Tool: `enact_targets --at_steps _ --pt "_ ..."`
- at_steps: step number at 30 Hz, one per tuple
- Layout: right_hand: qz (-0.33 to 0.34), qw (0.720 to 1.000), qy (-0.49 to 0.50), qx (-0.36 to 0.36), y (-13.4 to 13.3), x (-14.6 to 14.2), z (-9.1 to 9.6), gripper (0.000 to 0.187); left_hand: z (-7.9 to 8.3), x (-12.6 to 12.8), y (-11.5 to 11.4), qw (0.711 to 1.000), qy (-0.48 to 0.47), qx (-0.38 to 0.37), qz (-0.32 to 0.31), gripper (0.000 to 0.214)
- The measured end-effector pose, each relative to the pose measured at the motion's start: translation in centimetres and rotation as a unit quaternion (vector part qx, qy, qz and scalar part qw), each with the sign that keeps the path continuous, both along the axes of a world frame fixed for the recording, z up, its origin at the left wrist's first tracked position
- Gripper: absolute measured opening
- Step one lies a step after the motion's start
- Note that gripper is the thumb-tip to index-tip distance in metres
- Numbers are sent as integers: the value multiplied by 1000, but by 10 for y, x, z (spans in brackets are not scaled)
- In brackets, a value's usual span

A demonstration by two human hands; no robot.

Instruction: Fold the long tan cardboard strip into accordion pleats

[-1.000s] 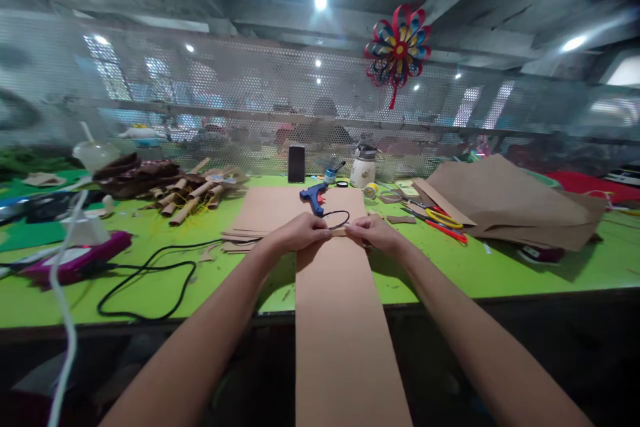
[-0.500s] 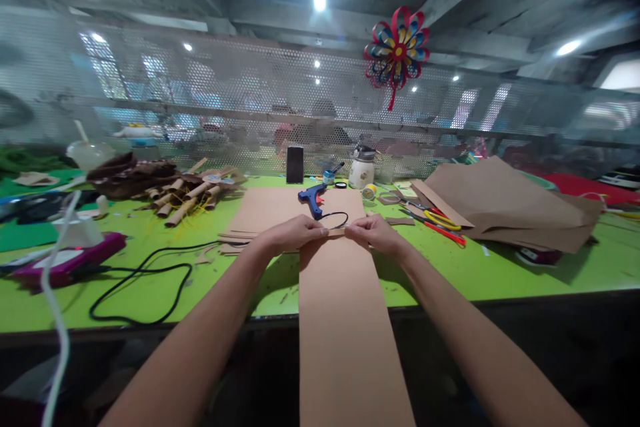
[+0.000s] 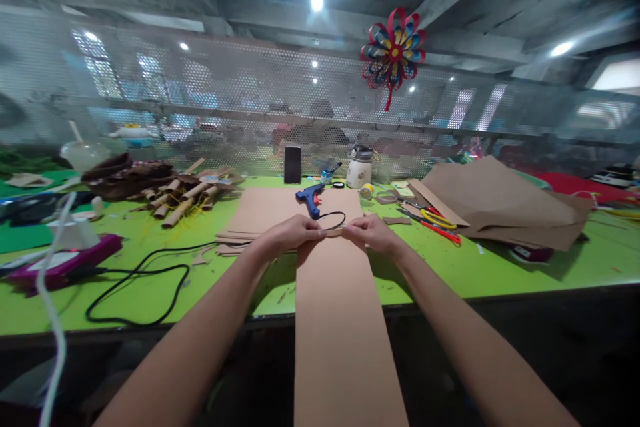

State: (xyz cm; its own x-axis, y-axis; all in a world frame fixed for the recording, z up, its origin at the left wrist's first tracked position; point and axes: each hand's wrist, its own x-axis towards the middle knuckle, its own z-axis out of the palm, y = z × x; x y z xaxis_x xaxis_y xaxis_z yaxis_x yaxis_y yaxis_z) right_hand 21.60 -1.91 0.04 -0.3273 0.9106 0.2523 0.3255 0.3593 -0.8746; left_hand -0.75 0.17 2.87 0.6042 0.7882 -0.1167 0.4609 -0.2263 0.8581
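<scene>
A long strip of brown kraft paper [image 3: 345, 320] runs from the table's front part down toward me, hanging over the edge. Its far end is folded over in a narrow band. My left hand [image 3: 296, 232] pinches the left side of that fold, thumb and fingers pressed together. At the right side of the same fold, my right hand [image 3: 371, 232] pinches in the same way. Just beyond my fingers lies a blue glue gun [image 3: 311, 199] with an orange trigger, its black cord looping near the fold. Beneath it is a stack of brown paper sheets [image 3: 260, 210].
Rolled paper tubes [image 3: 187, 200] and a purple power strip [image 3: 70, 261] with a black cord lie left. Scissors with yellow and red handles [image 3: 437, 223] and large brown paper sheets [image 3: 500, 200] are right. A phone [image 3: 293, 165] and white bottle [image 3: 359, 168] stand behind.
The whole view has shifted very slightly. Both hands keep their pinch on the folded paper end, with almost no movement.
</scene>
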Motion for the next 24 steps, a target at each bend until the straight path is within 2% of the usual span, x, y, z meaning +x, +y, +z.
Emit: enact_targets --at_steps 7,11,19,24 --pt "40 999 4 -4 -1 3 2 45 1 -1 0 998 2 58 -9 47" --pt "67 997 -25 8 -3 5 8 48 3 -2 -1 993 37 101 -43 44" --pt "81 987 -131 34 -11 -1 14 49 0 6 -3 974 88 201 -53 40" --pt "85 987 -131 44 -12 -5 13 51 -4 10 -3 967 88 230 -64 39"
